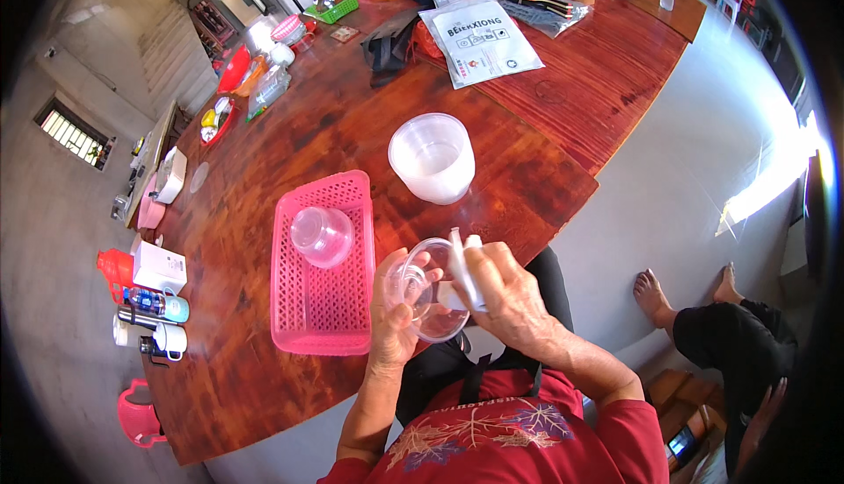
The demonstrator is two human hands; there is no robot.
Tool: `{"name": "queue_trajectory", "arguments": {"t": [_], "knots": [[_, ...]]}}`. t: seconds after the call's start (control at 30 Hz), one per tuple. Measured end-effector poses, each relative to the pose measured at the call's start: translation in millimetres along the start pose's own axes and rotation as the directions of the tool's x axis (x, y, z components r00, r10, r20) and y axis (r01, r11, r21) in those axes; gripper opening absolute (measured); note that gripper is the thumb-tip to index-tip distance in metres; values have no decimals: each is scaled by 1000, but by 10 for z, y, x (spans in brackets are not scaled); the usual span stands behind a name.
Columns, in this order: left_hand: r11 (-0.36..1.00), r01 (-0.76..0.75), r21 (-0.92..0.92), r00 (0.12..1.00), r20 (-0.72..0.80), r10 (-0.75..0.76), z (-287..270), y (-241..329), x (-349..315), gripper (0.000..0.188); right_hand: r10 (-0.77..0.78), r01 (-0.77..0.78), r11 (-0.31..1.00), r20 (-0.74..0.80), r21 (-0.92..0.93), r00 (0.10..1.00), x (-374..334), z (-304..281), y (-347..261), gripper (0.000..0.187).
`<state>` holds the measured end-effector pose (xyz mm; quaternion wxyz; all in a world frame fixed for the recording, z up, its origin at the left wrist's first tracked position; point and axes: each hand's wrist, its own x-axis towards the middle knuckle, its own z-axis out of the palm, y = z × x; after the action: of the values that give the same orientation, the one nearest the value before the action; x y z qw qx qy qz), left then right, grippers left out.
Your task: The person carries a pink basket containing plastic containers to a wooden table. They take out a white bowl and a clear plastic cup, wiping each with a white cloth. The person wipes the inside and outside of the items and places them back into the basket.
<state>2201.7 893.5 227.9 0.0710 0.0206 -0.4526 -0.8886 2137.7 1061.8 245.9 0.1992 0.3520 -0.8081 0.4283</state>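
Close to my body, my left hand [392, 330] is wrapped around a clear round plastic container [431, 317], which is tilted so that its mouth faces right. My right hand [510, 295] pinches a folded white tissue or cloth [463, 275] at the container's rim, partly reaching into the opening. Left of my hands lies a pink perforated basket [325, 312] with one clear plastic container [321, 236] upside down inside it. Beyond my hands stands a translucent white round tub [431, 159], apparently a stack of containers.
The brown wooden table [527, 176] ends close on my right. A white plastic package [483, 40] lies at the far side. Bottles and mugs [163, 317] line the left edge, near a white box [160, 269]. Another person's bare foot [655, 299] rests on the floor at right.
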Motion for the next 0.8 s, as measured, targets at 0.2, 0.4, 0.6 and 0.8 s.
{"name": "queue_trajectory", "arguments": {"t": [0.2, 0.4, 0.6, 0.8], "knots": [[995, 66, 80, 993, -99, -58, 85, -98, -82, 77, -175, 167, 984, 399, 55, 900, 7, 221, 64, 53], [923, -35, 383, 998, 69, 10, -38, -126, -71, 81, -306, 48, 918, 624, 395, 720, -165, 141, 227, 47], [978, 104, 182, 995, -10, -104, 47, -84, -77, 78, -181, 38, 932, 371, 359, 911, 12, 188, -21, 54], [887, -164, 431, 986, 94, 137, 48, -90, -58, 87, -177, 226, 969, 359, -99, 917, -51, 285, -25, 56]]}}
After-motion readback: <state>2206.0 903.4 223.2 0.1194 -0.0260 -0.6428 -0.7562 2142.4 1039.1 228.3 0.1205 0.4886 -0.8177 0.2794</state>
